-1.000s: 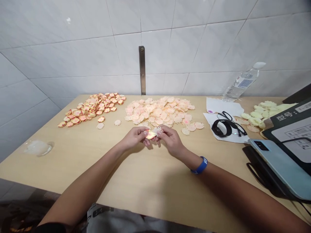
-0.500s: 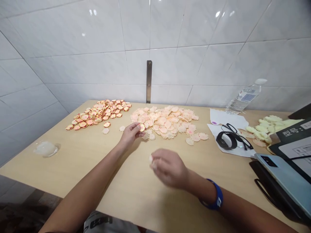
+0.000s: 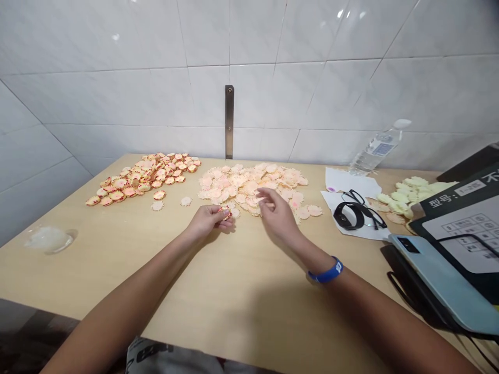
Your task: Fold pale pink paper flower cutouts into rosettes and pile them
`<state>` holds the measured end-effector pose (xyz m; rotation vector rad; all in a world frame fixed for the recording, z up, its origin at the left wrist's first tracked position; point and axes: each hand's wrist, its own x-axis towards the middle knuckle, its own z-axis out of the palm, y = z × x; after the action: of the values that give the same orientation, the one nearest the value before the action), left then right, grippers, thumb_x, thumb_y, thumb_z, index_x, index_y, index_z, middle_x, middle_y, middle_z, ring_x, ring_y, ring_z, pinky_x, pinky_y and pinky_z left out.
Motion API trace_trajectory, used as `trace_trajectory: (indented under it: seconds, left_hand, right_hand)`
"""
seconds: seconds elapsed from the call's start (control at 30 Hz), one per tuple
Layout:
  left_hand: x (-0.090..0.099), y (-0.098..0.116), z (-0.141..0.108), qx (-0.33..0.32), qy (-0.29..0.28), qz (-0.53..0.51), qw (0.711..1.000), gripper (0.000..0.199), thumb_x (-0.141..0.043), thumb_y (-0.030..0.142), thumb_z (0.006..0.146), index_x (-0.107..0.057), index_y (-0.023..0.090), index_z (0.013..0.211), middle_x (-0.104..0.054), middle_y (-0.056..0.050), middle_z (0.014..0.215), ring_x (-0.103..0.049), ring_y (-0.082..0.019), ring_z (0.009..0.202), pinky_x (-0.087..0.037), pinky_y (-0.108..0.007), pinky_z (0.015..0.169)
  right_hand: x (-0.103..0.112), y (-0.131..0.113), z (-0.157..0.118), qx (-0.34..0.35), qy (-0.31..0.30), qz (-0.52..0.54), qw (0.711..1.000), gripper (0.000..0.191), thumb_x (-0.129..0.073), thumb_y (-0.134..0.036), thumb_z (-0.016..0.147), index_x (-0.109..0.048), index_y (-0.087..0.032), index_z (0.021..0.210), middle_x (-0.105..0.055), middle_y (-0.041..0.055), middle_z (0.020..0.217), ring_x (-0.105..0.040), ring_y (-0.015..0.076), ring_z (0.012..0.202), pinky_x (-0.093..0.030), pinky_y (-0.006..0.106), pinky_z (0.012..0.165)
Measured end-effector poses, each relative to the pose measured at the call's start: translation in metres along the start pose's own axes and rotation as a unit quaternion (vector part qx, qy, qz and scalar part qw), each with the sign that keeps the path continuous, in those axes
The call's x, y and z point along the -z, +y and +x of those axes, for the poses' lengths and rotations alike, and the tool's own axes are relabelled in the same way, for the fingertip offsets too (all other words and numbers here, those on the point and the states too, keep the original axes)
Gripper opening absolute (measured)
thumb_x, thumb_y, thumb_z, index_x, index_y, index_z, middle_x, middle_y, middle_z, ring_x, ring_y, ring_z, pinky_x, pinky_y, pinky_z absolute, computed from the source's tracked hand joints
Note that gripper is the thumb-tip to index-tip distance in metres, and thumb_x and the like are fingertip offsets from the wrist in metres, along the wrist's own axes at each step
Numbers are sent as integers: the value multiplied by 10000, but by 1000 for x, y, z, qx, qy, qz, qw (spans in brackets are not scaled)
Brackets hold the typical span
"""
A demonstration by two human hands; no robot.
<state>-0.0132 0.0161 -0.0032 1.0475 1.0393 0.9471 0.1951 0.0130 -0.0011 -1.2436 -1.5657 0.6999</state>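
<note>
My left hand (image 3: 205,221) pinches a small scalloped, flower-shaped disc (image 3: 226,210) with red on its edge, between thumb and fingers. My right hand (image 3: 279,214), with a blue wristband on its wrist, reaches to the near side of a pile of pale pink flower-shaped discs (image 3: 249,182). Its fingers are slightly curled and apart, and nothing shows between them; the fingertips are close to the discs. Farther left lies a heap of red-edged flower discs (image 3: 156,174). A single red-edged disc (image 3: 159,195) and a few pale ones lie between the two piles.
At left stands a clear dish of whitish stuff (image 3: 49,239). To the right are a tilted water bottle (image 3: 376,149), glasses (image 3: 376,218) and a black wristband (image 3: 348,215) on white paper, pale yellow pieces (image 3: 405,195), a phone (image 3: 444,283) and a dark box (image 3: 463,213). A tiled wall rises behind.
My right hand has moved forward from the near part of the table to the pale pink pile, its fingers opening. My left hand still holds its disc. The view has shifted slightly.
</note>
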Motion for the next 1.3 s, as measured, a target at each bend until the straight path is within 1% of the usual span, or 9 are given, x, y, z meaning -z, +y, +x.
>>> trace_trajectory:
  seconds: [0.1, 0.23, 0.37, 0.6, 0.77, 0.9, 1.03, 1.2, 1.3]
  left_hand:
    - [-6, 4, -4, 9, -11, 21, 1000, 596, -900, 592, 426, -694, 101, 692, -700, -86, 699, -647, -154, 632, -533, -292, 639]
    - [-12, -3, -4, 17, -18, 17, 1000, 534, -914, 525, 458, -698, 105, 708, -699, -71, 706, -654, -155, 662, -536, -286, 661]
    - [-18, -8, -5, 16, 3, 19, 1000, 500, -901, 506, 485, -668, 111, 686, -679, -57, 658, -634, -136, 615, -483, -242, 592]
    - [-27, -6, -13, -52, 3, 196, 979, 512, -609, 598, 807, -534, 167, 540, -489, 19, 423, -445, -94, 408, -340, -241, 478]
    - [-26, -8, -13, -125, 23, 266, 956, 511, -538, 525, 877, -449, 181, 510, -426, 33, 453, -385, -94, 462, -312, -250, 514]
    - [-27, -4, -13, -125, -32, 238, 963, 522, -530, 588, 872, -522, 170, 560, -518, 0, 504, -410, -109, 504, -328, -262, 540]
    - [-30, 3, -14, -75, -117, 190, 972, 642, -506, 733, 819, -611, 150, 570, -599, -52, 544, -374, -102, 465, -271, -273, 483]
    - [-32, 0, -14, -6, -131, 86, 988, 677, -507, 808, 768, -579, 172, 547, -357, 18, 387, -312, -99, 425, -267, -273, 478]
    - [-29, -6, -11, 4, -125, 56, 991, 658, -519, 799, 771, -515, 185, 536, -307, 36, 395, -294, -95, 419, -287, -280, 495]
  right_hand:
    - [-21, -12, -19, -70, -113, 141, 981, 260, -496, -232, 826, -573, -177, 1068, -666, 64, 883, -621, 168, 727, -513, 312, 652]
    - [-34, -6, -32, -80, -120, 175, 974, 166, -555, -311, 829, -561, -185, 938, -562, -19, 706, -514, 111, 580, -405, 245, 535]
    - [-34, 7, -32, -98, -155, 209, 960, 254, -562, -443, 854, -518, -199, 906, -474, -73, 555, -439, 103, 497, -349, 237, 489]
    - [-32, 3, -33, -65, -180, 169, 967, 302, -602, -452, 860, -483, -197, 752, -556, -31, 597, -479, 100, 528, -357, 242, 519]
    - [-25, 3, -30, -29, -236, 167, 957, 431, -541, -511, 901, -486, -188, 622, -508, -22, 547, -470, 103, 524, -369, 251, 529]
    - [-20, 8, -27, -6, -266, 203, 942, 433, -543, -543, 905, -553, -173, 680, -578, 4, 609, -491, 103, 546, -403, 248, 545]
    - [-20, 10, -27, -1, -275, 241, 931, 427, -580, -562, 885, -584, -165, 728, -609, 19, 663, -503, 105, 561, -414, 247, 540]
    - [-21, 7, -29, -19, -272, 259, 927, 432, -605, -599, 857, -577, -178, 760, -609, 18, 665, -496, 114, 550, -407, 261, 529]
    - [-22, 7, -28, -23, -259, 265, 928, 440, -615, -612, 846, -570, -183, 756, -602, 12, 654, -499, 116, 545, -405, 266, 533]
